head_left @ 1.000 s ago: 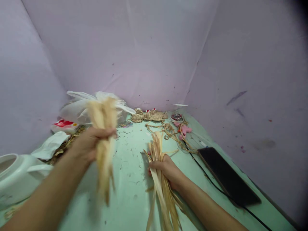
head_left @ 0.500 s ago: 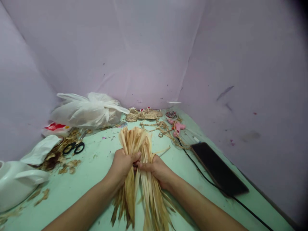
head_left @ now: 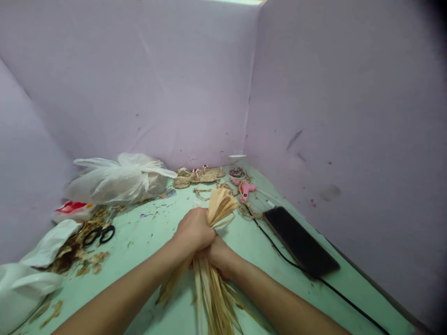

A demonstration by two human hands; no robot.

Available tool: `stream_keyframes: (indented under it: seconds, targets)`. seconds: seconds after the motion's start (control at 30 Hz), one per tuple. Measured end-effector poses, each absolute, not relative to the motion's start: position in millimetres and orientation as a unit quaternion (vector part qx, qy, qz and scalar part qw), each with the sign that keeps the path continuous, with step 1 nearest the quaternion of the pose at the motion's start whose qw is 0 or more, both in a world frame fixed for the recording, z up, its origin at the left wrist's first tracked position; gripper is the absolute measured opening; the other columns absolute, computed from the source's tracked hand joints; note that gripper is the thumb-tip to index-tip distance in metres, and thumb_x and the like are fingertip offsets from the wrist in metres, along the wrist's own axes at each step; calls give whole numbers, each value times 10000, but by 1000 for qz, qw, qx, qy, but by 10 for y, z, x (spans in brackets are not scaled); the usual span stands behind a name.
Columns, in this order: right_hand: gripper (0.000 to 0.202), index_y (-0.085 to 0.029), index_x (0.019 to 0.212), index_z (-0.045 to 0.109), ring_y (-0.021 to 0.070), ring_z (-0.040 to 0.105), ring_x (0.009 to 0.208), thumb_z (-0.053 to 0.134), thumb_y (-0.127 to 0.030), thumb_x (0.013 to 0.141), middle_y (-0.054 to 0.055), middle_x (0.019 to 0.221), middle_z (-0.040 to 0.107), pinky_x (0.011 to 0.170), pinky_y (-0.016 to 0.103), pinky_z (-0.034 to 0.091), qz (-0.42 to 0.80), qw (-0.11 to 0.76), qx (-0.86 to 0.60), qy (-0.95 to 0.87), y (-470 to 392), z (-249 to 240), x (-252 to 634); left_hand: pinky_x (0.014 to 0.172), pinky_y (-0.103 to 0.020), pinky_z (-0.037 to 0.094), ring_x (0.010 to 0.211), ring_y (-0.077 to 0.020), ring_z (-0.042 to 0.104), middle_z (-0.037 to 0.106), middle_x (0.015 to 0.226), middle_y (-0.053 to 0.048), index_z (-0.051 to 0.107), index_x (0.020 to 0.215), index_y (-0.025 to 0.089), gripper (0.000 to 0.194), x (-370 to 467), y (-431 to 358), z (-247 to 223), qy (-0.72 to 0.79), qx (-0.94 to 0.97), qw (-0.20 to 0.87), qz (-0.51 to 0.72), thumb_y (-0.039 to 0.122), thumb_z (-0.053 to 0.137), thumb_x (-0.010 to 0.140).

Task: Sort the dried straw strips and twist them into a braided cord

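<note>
In the middle of the head view, a bundle of dried corn husks is upright over the table, its short pale ends fanning out at the top and its long strips hanging below. My left hand is wrapped around the bundle near its upper end, fingers closed. Just beneath and to the right, my right hand grips the same bundle, touching the left hand. Its fingers are partly hidden behind the husks and the left hand.
Left on the green table are black-handled scissors, husk scraps, a white plastic bag and a white jug-like container. Woven pieces lie at the back. Rightward are a pink glue gun, its cord and a dark phone-like slab.
Both hands have closed tightly together, squeezing the spread husks into a narrower bundle. My left hand has moved right and over the right hand. The view has shifted slightly up and right.
</note>
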State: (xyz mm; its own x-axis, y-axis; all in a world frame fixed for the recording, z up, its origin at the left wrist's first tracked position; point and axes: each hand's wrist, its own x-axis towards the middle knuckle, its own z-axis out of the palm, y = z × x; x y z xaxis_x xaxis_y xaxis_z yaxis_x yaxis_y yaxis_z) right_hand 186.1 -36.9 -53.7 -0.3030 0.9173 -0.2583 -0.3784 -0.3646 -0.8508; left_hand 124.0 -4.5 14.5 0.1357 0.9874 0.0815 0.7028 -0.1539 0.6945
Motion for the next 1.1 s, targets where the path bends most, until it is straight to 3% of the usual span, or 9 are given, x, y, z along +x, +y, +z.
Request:
stream_keyframes:
  seconds: [0.1,0.23,0.4,0.57,0.67,0.8,0.93,1.03,1.1]
  targets:
    - [111,-173,563,535,103,474,378,632,-170,510,-52,412,492,448,263,426,737,448,-366,-349,-356,-555,1882,411,-216,192,386,-111,372,411,383,22,535,418,191,167,1373,11,85,600,714,219,286,26,563,416]
    - [146,-152,584,528,128,516,414,626,-110,485,-36,434,508,491,292,456,760,446,-345,-323,-316,-541,1948,410,-200,233,397,-95,381,422,397,26,499,400,166,135,1212,66,328,578,681,291,343,77,590,445]
    - [434,-144,818,533,112,543,471,726,-117,430,-55,497,538,572,288,481,793,467,-320,-227,-229,-548,2050,387,-187,264,387,-73,367,425,406,52,503,499,147,200,706,-57,585,591,535,387,464,226,683,463]
    - [385,-118,752,556,83,514,443,767,-310,494,-24,505,554,494,215,435,789,488,-299,-221,-200,-595,2068,388,-178,282,379,-59,374,458,406,51,512,521,127,166,652,-389,132,620,465,476,415,161,663,463]
    - [368,-95,700,567,108,531,448,781,-249,443,6,505,575,465,224,424,804,470,-275,-239,-228,-598,2041,371,-171,266,355,-50,363,444,383,52,511,506,121,139,770,-505,-119,583,456,551,384,122,646,472]
    - [314,-117,737,564,110,524,437,743,-186,488,-34,455,530,453,227,437,819,471,-262,-200,-212,-545,2092,340,-160,254,319,-45,355,446,365,30,549,552,102,177,745,-470,-183,524,405,648,376,239,653,593]
    - [366,-148,769,533,73,530,469,751,-129,476,-43,541,558,473,181,462,797,502,-295,-158,-119,-469,2256,383,-169,365,407,-68,479,597,582,-46,576,636,88,113,591,-340,-239,479,308,719,398,188,626,648]
    - [374,-144,734,502,-3,353,341,766,-140,469,-59,531,518,304,95,277,794,480,-320,-193,-82,-452,2316,464,-201,447,503,-106,553,623,668,-79,592,702,76,68,528,-282,-349,471,263,746,392,115,602,647]
    - [369,-147,706,479,-10,290,324,770,-163,479,-74,475,465,276,90,141,772,465,-362,-237,-99,-465,2285,489,-215,466,519,-116,563,623,676,-91,599,708,60,73,523,-278,-405,468,263,749,389,97,589,646]
